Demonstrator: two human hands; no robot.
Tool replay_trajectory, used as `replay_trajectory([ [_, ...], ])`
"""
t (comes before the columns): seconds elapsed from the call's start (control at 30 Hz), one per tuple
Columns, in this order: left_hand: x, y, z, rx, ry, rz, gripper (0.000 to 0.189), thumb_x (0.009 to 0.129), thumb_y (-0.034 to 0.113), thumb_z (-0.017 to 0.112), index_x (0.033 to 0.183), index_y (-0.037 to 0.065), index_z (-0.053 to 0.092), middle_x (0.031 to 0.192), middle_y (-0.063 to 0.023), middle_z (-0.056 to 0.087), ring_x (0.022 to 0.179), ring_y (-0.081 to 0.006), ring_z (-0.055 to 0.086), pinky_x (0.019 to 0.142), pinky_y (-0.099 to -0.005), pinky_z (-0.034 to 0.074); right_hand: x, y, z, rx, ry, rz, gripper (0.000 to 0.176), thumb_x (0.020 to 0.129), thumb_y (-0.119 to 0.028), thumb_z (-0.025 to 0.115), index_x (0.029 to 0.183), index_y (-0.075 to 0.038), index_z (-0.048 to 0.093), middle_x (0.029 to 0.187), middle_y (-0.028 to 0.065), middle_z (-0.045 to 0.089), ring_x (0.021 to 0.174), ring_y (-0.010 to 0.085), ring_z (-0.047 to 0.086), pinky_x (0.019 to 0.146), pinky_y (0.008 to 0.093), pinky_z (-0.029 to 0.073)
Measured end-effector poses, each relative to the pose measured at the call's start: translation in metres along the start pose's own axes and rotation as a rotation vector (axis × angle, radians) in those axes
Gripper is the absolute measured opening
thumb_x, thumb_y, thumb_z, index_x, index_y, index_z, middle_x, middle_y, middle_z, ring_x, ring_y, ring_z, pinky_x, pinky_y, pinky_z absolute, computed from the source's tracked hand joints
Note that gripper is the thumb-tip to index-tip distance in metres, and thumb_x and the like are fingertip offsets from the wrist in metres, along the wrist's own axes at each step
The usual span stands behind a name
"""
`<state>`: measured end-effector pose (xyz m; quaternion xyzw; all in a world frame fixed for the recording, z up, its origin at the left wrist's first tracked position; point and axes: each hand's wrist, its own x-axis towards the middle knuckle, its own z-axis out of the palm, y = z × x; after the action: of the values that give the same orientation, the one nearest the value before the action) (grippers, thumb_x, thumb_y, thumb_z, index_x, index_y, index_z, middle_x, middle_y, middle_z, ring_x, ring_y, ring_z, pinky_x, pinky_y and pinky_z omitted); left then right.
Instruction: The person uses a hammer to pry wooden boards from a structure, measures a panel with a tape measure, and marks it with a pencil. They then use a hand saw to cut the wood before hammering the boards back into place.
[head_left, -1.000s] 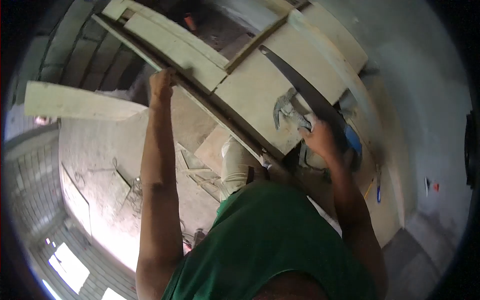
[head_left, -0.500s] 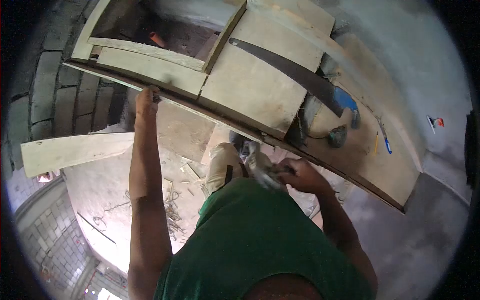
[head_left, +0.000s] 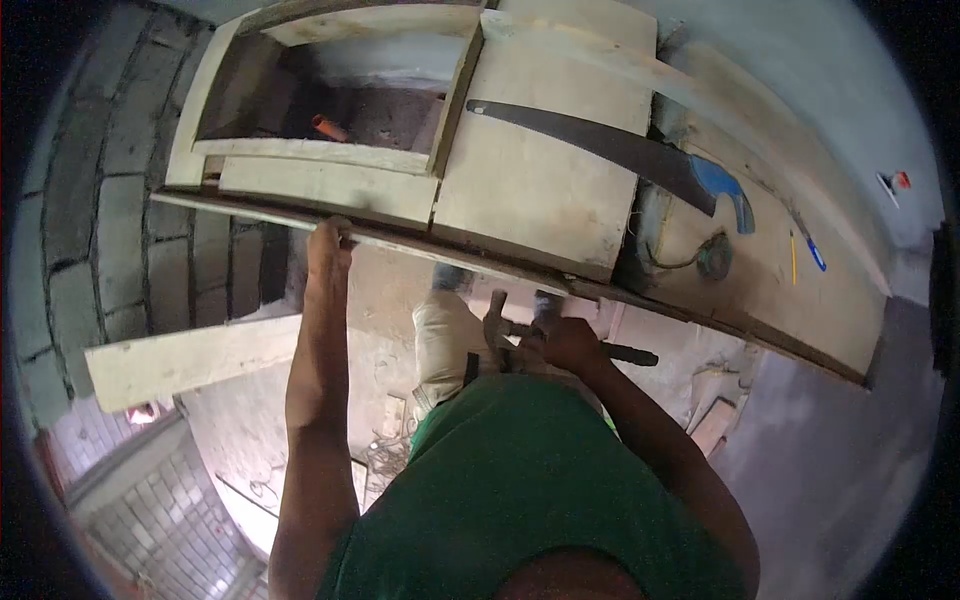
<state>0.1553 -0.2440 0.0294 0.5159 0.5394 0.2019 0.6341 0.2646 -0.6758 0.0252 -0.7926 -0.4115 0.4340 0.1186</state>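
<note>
My left hand [head_left: 328, 245] grips the near edge of a raised wooden platform [head_left: 540, 190] made of pale boards. My right hand [head_left: 566, 342] is closed around a claw hammer [head_left: 500, 328] held low in front of my green shirt, its dark handle sticking out to the right. A hand saw [head_left: 610, 150] with a blue handle lies flat on the boards, apart from both hands.
A coiled cord [head_left: 712, 256] and a blue-tipped pencil [head_left: 812, 252] lie on the platform's right part. A long loose plank [head_left: 190, 360] juts out below left. A block wall [head_left: 110, 220] stands at left. Wood scraps litter the floor far below.
My right hand left the platform by the saw, came down to my waist, and now holds the hammer level. My left hand kept its grip on the edge. The view shifted.
</note>
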Motion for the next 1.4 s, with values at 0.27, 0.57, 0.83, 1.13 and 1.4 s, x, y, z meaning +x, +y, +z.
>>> replay_trajectory([
  [0.27,-0.012,0.003,-0.008,-0.279,-0.061,-0.24,0.007,0.079,0.012,0.063,0.078,0.005,0.065,0.071,-0.004,0.057,0.066,-0.0177,0.054,0.063,-0.0339,0.044,0.025,-0.069,0.018,0.18,0.286,0.365,0.046,0.083,-0.049,0.068,0.098,-0.006,0.067,0.087,0.0162,0.069,0.078,0.0331,0.068,0.07,0.0424,0.053],
  [0.57,0.021,0.025,-0.04,-0.193,-0.478,-0.483,0.051,0.092,0.038,0.061,0.13,0.007,0.049,0.122,-0.0155,0.054,0.11,-0.0295,0.054,0.092,-0.0488,0.047,0.038,-0.133,0.041,0.366,0.572,0.602,0.043,0.085,-0.047,0.069,0.1,-0.007,0.066,0.084,0.0172,0.069,0.08,0.0344,0.069,0.071,0.0418,0.054],
  [0.83,0.029,0.058,-0.052,1.0,-1.353,0.005,0.051,0.082,0.024,0.074,0.124,0.0,0.057,0.105,-0.0151,0.067,0.098,-0.0273,0.066,0.084,-0.0371,0.053,0.058,-0.144,0.08,0.459,0.74,0.651,0.039,0.095,-0.045,0.049,0.1,-0.009,0.063,0.081,0.0167,0.069,0.078,0.0364,0.068,0.071,0.048,0.054],
  [1.13,-0.026,0.073,0.033,1.452,-1.42,1.068,0.058,0.08,0.026,0.069,0.129,0.0,0.051,0.113,-0.0248,0.06,0.091,-0.0413,0.064,0.082,-0.0504,0.052,0.065,-0.17,0.072,0.605,0.876,0.699,0.041,0.086,-0.046,0.064,0.098,-0.006,0.065,0.085,0.0187,0.068,0.084,0.0393,0.066,0.076,0.0475,0.052],
  [1.4,-0.024,0.072,0.111,1.436,-1.74,1.329,0.073,0.082,0.031,0.066,0.142,0.002,0.038,0.13,-0.0267,0.051,0.117,-0.0409,0.052,0.097,-0.0515,0.044,0.078,-0.175,0.082,0.662,1.024,0.753,0.037,0.081,-0.038,0.075,0.095,-0.004,0.068,0.073,0.0195,0.065,0.068,0.0345,0.065,0.063,0.0409,0.051],
])
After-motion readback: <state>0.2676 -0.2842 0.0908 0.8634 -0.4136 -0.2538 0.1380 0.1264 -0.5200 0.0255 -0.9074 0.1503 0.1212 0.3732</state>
